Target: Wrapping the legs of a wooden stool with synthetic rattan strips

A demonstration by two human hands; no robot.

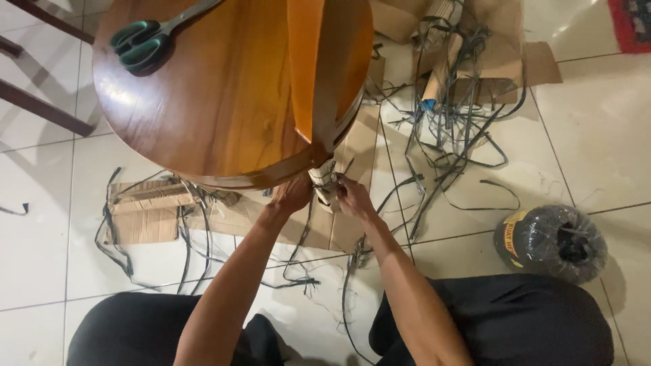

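Observation:
A round wooden tabletop [224, 88] fills the upper middle of the head view. Under its near rim a table leg is wrapped in cardboard [325, 183]. My left hand [293, 194] grips that wrapping from the left, just under the rim. On the other side, my right hand [352, 196] pinches the wrapping and a dark plastic strap. A flat orange-brown wooden piece [305, 61] stands upright on the tabletop. Green-handled scissors [146, 42] lie on the top's far left.
Dark cut straps [447, 135] and cardboard scraps [146, 210] litter the white tiled floor. A coil of black strapping [556, 242] sits at the right. My knees in black are at the bottom. Dark wooden furniture legs [41, 108] stand at upper left.

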